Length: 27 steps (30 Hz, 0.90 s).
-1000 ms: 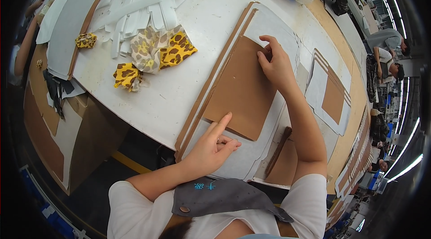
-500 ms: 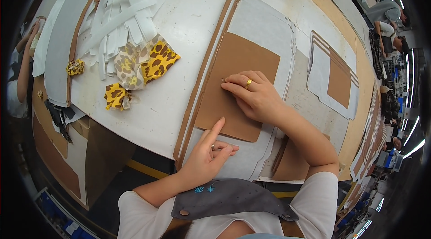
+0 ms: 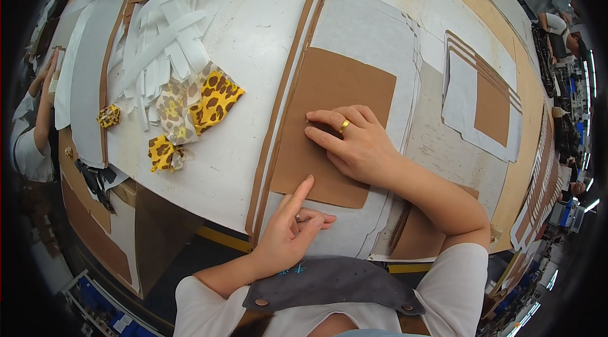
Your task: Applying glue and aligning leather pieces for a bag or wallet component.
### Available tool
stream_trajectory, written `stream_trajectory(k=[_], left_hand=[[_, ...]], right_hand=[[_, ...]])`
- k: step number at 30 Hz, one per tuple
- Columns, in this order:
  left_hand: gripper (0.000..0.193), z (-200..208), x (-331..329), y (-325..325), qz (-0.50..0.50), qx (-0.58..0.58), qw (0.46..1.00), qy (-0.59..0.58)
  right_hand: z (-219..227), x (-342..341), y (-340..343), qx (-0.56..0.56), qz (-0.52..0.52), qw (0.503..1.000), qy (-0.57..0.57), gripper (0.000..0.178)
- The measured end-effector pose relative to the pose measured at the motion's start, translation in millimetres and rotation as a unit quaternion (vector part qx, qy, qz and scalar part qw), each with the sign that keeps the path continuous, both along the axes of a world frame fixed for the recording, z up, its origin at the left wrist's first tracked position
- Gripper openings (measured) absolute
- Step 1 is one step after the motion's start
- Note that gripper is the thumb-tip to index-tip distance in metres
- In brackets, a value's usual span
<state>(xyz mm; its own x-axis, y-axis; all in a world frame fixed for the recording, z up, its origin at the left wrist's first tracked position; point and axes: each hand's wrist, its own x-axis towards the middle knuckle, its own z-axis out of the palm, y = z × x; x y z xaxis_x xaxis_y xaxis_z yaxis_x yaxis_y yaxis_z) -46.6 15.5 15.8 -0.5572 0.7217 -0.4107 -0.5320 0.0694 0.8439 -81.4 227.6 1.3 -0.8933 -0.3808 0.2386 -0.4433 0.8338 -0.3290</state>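
A rectangular brown sheet, leather-like, lies flat on a stack of large white-grey panels with brown left edges. Over its middle is my right hand, a ring on one finger, thumb and index drawn together around a tiny speck-like thing too small to name. My left hand rests at the sheet's lower left corner. Its index finger is stretched out with the tip on the sheet; the other fingers are loosely bent and hold nothing visible.
White strips heap up at the left, beside yellow leopard-print cloth. Smaller brown-and-white panels lie stacked at the right. Another brown piece sits by the front edge beneath my right forearm. Another person's arm shows at far left.
The whole view has shifted a little. My right thumb and index finger are slightly farther apart over nearly the same spot on the sheet. My left index finger stays at the corner.
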Motion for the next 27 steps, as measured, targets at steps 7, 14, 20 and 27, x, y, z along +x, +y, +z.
stream_trajectory(k=[7,14,20,27], left_hand=[[0.061,-4.0,2.7,-1.1,0.008,0.025,1.000,-0.004],[0.061,-3.7,2.5,-0.5,0.023,0.044,0.999,0.005],[0.061,-9.8,3.4,-2.5,0.024,0.063,0.998,0.000],[0.061,-10.4,6.3,-1.6,0.031,0.063,0.998,0.001]], right_hand=[[-1.7,2.9,-2.0,-0.006,-0.010,1.000,-0.008,0.042],[0.0,3.9,-4.0,0.009,-0.022,1.000,0.012,0.041],[4.6,1.4,-5.7,0.028,-0.015,0.999,0.009,0.037],[8.6,-11.7,-6.9,0.024,-0.070,0.997,0.017,0.038]])
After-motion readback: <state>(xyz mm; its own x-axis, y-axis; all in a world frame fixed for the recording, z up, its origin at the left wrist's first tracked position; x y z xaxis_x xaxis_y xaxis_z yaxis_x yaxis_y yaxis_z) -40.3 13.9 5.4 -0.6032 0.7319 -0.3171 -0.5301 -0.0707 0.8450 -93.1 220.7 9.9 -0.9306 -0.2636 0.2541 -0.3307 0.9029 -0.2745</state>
